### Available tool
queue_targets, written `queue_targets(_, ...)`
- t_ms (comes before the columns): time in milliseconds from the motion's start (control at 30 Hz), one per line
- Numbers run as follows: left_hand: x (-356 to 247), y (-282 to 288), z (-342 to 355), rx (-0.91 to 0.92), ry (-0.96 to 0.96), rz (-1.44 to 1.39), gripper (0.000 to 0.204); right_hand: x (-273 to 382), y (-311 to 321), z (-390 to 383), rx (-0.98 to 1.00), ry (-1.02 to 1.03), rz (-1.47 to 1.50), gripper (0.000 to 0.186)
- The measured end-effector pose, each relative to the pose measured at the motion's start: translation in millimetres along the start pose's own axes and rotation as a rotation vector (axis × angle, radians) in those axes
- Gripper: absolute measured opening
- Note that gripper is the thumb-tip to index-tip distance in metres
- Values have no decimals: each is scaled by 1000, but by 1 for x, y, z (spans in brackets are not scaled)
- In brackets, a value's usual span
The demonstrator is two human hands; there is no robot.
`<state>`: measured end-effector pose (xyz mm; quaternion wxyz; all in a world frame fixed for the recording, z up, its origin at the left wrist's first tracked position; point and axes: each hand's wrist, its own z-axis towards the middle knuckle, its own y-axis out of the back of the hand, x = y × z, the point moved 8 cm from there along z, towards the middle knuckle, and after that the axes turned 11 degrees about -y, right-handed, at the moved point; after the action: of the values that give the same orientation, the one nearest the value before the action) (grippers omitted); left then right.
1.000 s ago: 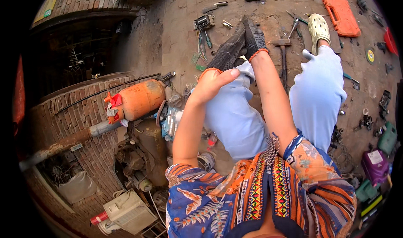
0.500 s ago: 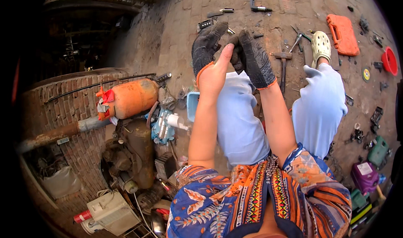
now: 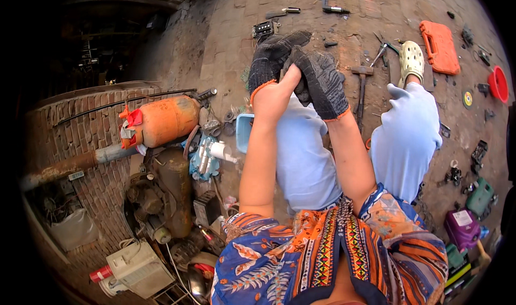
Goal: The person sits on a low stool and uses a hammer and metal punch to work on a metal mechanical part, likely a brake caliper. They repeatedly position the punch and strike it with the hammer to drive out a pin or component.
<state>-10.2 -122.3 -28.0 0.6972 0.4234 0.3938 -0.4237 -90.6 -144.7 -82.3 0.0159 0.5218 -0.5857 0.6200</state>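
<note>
My left hand (image 3: 274,58) wears a black knit work glove with an orange cuff. Its thumb (image 3: 288,82) sticks out bare beside the cuff, and the gloved fingers stretch out, bent slightly to the right. My right hand (image 3: 321,82), in a matching black glove pulled down to the wrist, presses against the left one. Its fingers close on the palm side of the left glove, by the bare thumb's tip. Exactly where they grip is partly hidden. Both hands are held above my left knee, in light blue trousers (image 3: 303,160).
On the brick floor lie a hammer (image 3: 362,90), pliers (image 3: 382,51), an orange tool case (image 3: 439,47) and a red bowl (image 3: 498,84). Left stand an orange gas cylinder (image 3: 171,120), a light blue basin (image 3: 243,133) and machine parts. A purple jug (image 3: 462,228) is at lower right.
My right hand has moved left and turned, and now closes against the left glove and thumb. Before, the hands were further apart at the fingertips. The view has shifted slightly.
</note>
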Motion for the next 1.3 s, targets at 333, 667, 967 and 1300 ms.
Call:
queue_targets(333, -10, -6, 5, -8, 8, -60, 25, 33, -17, -14, 39, 229, -375, 21)
queue_targets(667, -12, -10, 2, 69, -3, -115, 32, 13, -3, -8, -2, 205, -33, 22)
queue_targets(967, -18, -15, 2, 168, -53, -180, 39, 3, 1, -11, 77, 304, -234, 19)
queue_targets(1300, -19, -10, 4, 142, -123, -237, 43, 25, -25, -18, 190, 292, -469, 18)
